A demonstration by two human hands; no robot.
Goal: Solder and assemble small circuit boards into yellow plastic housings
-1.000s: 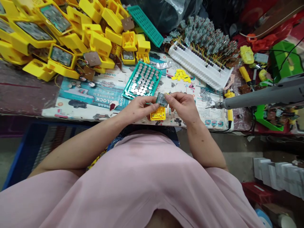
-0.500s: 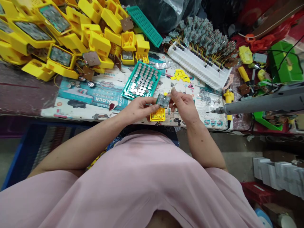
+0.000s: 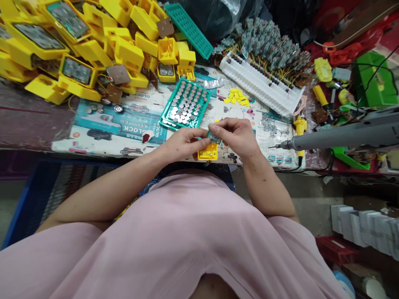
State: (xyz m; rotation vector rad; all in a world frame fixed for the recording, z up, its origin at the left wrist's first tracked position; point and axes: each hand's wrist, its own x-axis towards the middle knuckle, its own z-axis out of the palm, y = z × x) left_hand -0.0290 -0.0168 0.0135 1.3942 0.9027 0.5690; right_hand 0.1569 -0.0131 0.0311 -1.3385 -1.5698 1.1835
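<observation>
A small grey-green circuit board point(image 3: 213, 138) is held between both my hands, just above a yellow plastic casing point(image 3: 208, 153) close to the table's front edge. The thumb and fingers of my left hand point(image 3: 183, 145) are closed on the board's left side; whether its lower fingers also hold the casing is hidden. My right hand point(image 3: 239, 136) pinches the board's upper right part, its thumb lying over the face. Right behind the hands sits a green tray point(image 3: 205, 109) of round silver button cells.
Yellow casings point(image 3: 129, 54) are piled at the back left. A white rack point(image 3: 258, 85) with wired circuit boards stands behind, near small yellow pieces point(image 3: 237, 97). From the right juts a grey electric screwdriver point(image 3: 327, 135), its bit pointing left. A green bin point(image 3: 375, 79) lies beyond.
My right hand has moved left and its thumb now covers part of the circuit board, which looks more tilted. My left hand has stayed nearly in place.
</observation>
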